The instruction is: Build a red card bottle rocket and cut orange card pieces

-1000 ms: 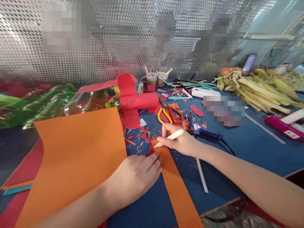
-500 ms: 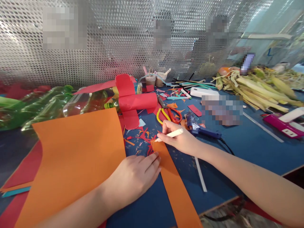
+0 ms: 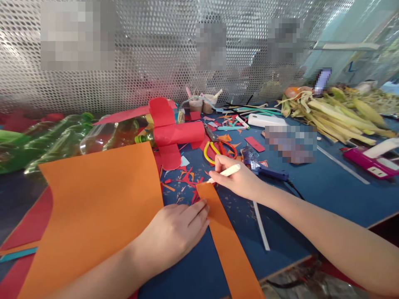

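Observation:
My right hand [image 3: 235, 176] grips a white marker pen [image 3: 230, 170], its tip at the far end of an orange paper strip [image 3: 227, 236]. Flat on the strip's left edge, just below that end, rest the outstretched fingers of my left hand [image 3: 181, 228]. A large orange sheet [image 3: 102, 203] lies to the left, partly under my left forearm. Beyond my hands is a bottle wrapped in red paper [image 3: 179, 133], with red flaps on its sides. Scissors [image 3: 215, 149] with yellow and red handles lie just past my right hand.
A blue glue gun [image 3: 268, 172] with a cord lies right of my hand. Paper scraps [image 3: 187, 178] litter the blue table [image 3: 327, 195]. Green plastic bottles [image 3: 62, 141] stand left, dried husks [image 3: 339, 116] and a magenta power strip [image 3: 370, 162] right. A perforated metal panel [image 3: 156, 54] closes the back.
The marker tip has shifted slightly right along the strip's far end, with my right hand. My left hand keeps its place on the strip. The view has moved a little.

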{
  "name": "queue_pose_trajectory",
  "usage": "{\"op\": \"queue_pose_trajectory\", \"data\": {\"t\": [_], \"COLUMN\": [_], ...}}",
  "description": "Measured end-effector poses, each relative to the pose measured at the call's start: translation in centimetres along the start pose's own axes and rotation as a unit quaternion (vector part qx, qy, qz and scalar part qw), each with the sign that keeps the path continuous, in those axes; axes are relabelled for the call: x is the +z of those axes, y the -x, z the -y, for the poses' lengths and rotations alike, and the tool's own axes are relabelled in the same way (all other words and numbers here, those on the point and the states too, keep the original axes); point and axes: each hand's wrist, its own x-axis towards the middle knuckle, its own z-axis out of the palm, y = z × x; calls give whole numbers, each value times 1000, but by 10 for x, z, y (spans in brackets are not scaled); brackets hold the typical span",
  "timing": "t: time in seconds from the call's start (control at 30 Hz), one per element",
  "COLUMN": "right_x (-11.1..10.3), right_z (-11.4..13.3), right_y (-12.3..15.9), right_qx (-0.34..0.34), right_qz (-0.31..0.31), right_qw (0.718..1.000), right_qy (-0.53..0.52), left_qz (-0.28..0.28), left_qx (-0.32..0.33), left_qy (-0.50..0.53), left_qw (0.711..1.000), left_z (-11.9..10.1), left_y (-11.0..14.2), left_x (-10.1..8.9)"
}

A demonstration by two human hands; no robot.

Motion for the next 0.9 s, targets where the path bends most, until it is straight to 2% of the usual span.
{"op": "queue_pose_trajectory", "data": {"t": [0.23,0.9], "right_x": [-4,-7], "right_z": [5,11], "right_y": [1,3], "right_qx": [24,38], "right_qz": [4,10], "right_qw": [1000,999], "right_qy": [-11,-21], "left_qz": [-2,-6], "left_qx": [2,5], "left_qy": [-2,11], "left_qw": [1000,1000], "left_z": [0,1], "left_y": [-2,-3], "left_x": [-2,-1]}}
